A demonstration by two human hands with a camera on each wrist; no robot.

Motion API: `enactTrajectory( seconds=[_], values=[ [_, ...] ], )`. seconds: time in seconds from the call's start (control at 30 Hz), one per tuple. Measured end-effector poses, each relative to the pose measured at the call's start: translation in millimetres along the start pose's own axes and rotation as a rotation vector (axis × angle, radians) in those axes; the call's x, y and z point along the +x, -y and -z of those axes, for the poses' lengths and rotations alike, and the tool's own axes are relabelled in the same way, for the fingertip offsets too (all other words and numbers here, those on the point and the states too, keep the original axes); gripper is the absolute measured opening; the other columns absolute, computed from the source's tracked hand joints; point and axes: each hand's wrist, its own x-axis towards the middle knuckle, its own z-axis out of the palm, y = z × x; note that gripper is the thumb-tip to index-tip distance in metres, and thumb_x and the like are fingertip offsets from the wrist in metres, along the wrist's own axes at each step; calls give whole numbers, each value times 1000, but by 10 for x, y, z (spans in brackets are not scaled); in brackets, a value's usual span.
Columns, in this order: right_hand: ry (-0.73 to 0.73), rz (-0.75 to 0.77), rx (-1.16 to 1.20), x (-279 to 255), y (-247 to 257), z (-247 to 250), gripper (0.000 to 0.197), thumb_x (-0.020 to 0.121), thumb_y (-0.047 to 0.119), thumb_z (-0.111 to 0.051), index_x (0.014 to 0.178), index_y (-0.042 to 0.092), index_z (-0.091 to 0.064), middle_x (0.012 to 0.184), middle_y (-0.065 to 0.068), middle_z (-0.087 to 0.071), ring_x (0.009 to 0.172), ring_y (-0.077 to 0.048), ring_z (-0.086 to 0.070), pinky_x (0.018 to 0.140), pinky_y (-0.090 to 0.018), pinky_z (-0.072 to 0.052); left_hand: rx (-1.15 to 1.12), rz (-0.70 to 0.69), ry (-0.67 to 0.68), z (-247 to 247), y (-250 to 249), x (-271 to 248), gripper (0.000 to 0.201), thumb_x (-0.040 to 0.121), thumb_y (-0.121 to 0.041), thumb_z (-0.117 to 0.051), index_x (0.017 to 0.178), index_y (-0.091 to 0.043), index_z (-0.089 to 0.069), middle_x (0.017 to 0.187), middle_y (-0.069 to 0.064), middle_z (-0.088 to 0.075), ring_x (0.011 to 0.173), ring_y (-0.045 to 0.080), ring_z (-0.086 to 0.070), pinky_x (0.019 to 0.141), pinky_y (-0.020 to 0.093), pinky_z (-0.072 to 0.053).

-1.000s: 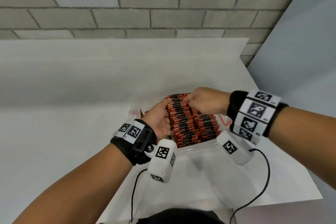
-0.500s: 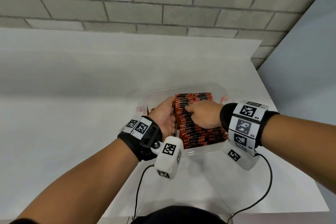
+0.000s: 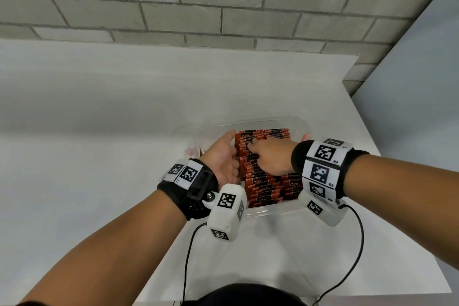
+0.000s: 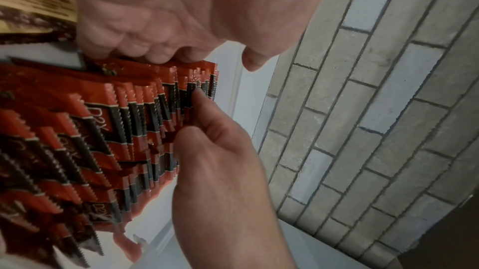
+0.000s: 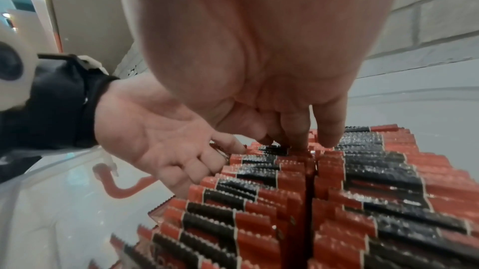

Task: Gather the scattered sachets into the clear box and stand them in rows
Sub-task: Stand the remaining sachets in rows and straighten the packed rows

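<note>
Left hand (image 3: 223, 156): fingers relaxed and extended, flat against the left side of the sachets (image 3: 263, 181), thumb raised. Right hand (image 3: 270, 156): fingers extended downward, tips pressing the sachet tops between the two rows. The sachets stand in two rows directly under both hands, inside the clear box (image 3: 260, 211). The box rests on the white surface (image 3: 99, 156) below the hands.
</note>
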Motion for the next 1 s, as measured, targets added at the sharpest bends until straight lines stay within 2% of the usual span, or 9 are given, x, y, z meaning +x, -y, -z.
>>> enactTrajectory(
  seconds=[0.07, 0.13, 0.2, 0.37, 0.43, 0.6, 0.77, 0.87, 1.0],
  values=[
    [1, 1, -16, 8, 7, -4, 49, 97, 7, -34, 146, 5, -30, 150, -16, -34, 131, -31, -40, 108, -38, -37, 0, -8, -17, 17, -15, 13, 68, 95, -62, -30, 139, -12, -45, 129, 24, -56, 116, 38, -54, 72, 41, -47],
    [-20, 5, 6, 11, -6, 16, 48, 98, 8, -35, 146, 5, -30, 149, -15, -36, 132, -30, -39, 109, -38, -36, 10, -12, -34, 26, -17, 18, 60, 96, -61, -30, 119, -11, -55, 109, 22, -63, 99, 35, -59, 67, 40, -45],
    [-55, 4, 32, 8, -29, 43, 51, 98, 8, -36, 148, 6, -26, 152, -14, -31, 136, -29, -35, 111, -36, -33, 22, -8, -35, 30, -11, 18, 57, 96, -61, -30, 111, -12, -58, 106, 21, -65, 96, 34, -59, 67, 39, -45],
    [-30, 5, -4, 19, -17, 35, 56, 99, 9, -35, 151, 7, -14, 159, -12, -12, 142, -30, -25, 114, -34, -27, 50, 6, -39, 17, -26, 8, 68, 95, -62, -29, 143, -15, -41, 134, 24, -52, 114, 37, -54, 67, 40, -45],
    [-31, 9, 12, 17, -3, 51, 56, 99, 10, -34, 152, 7, -14, 159, -12, -11, 142, -29, -24, 114, -33, -25, 49, 6, -35, 16, -27, 3, 69, 95, -63, -30, 144, -16, -40, 134, 24, -53, 108, 36, -56, 67, 40, -46],
    [-87, -22, 56, 32, -8, 121, 48, 97, 7, -35, 145, 7, -31, 147, -12, -38, 129, -27, -42, 106, -33, -37, 88, 2, -36, 21, -45, 11, 67, 95, -63, -28, 143, -17, -41, 126, 23, -57, 98, 36, -59, 66, 40, -46],
    [-84, -16, 70, 52, -4, 120, 41, 97, 9, -37, 138, 6, -39, 135, -12, -49, 117, -26, -51, 95, -30, -42, 115, 17, -36, -16, -101, -16, 71, 95, -63, -28, 149, -17, -31, 141, 26, -45, 125, 44, -45, 67, 44, -45],
    [-102, -20, 76, 27, -18, 137, 38, 97, 9, -37, 135, 8, -41, 127, -11, -53, 105, -24, -54, 81, -27, -40, 143, 17, -28, -31, -122, -19, 69, 96, -63, -27, 147, -17, -35, 137, 24, -50, 111, 39, -52, 63, 43, -45],
    [-103, -17, 80, 25, -41, 137, 35, 97, 8, -36, 131, 10, -44, 122, -9, -56, 97, -22, -53, 80, -29, -43, 126, 9, -12, 3, -115, -8, 69, 95, -63, -28, 146, -17, -36, 127, 25, -56, 104, 41, -57, 66, 43, -46]
  ],
)
